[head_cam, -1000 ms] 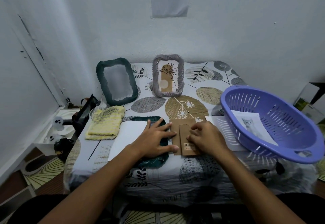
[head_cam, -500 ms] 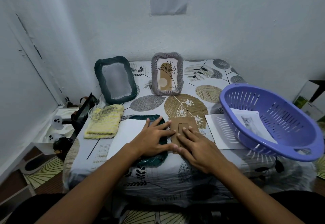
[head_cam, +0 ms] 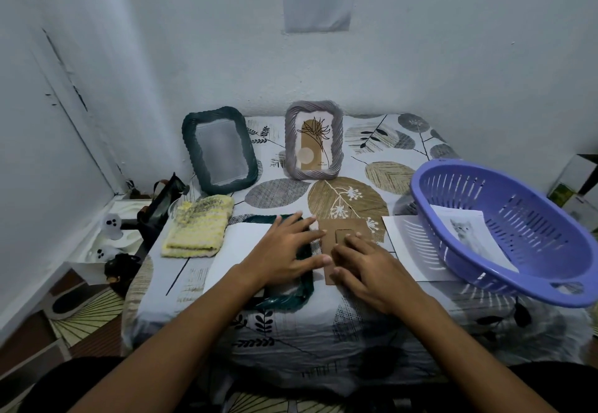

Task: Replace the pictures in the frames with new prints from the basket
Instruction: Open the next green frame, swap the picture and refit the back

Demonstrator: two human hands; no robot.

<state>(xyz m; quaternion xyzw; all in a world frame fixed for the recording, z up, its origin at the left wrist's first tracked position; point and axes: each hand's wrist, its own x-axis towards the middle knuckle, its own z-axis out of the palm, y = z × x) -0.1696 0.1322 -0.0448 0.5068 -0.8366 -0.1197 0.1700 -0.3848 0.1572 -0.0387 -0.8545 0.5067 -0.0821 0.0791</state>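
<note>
A dark green frame lies face down near the table's front edge. My left hand presses flat on it, fingers spread. Beside it lies the brown cardboard backing; my right hand rests flat on it, fingers spread. A white sheet lies partly under the green frame, to its left. A purple basket at the right holds a cat print. At the back stand a second dark green frame without a picture and a grey frame with a plant print.
A yellow knitted cloth lies at the left of the table. Another white sheet sits under the basket's left side. Left of the table is a white shelf with small figures and a black bag. Walls close the back and left.
My right hand has gone from curled at the backing's lower end to flat across it, fingers stretched forward. The backing's stand flap has been pressed down. The left hand has stayed on the frame.
</note>
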